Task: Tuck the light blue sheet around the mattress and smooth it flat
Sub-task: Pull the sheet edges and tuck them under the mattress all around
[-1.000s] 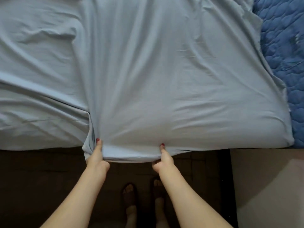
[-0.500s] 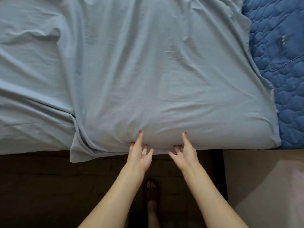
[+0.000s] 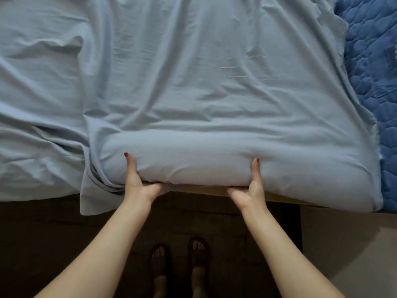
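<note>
The light blue sheet (image 3: 193, 82) covers most of the bed, wrinkled, with a loose flap hanging over the near edge at the left. Both hands grip the sheet-covered near edge of the mattress (image 3: 193, 166), which bulges up off a tan base. My left hand (image 3: 137, 179) has its thumb on top and its fingers curled under the edge. My right hand (image 3: 251, 186) holds the same edge further right, thumb up on the sheet, fingers hidden beneath.
A darker blue quilted pad (image 3: 373, 82) shows uncovered along the right side. Dark floor (image 3: 53, 244) lies below the bed, with my sandalled feet (image 3: 178, 263) on it. A pale surface (image 3: 352, 254) fills the bottom right corner.
The hands let go of the sheet's hanging hem, moved apart along the near edge and slid their fingers under it. The mattress edge now bulges upward, exposing the tan base.
</note>
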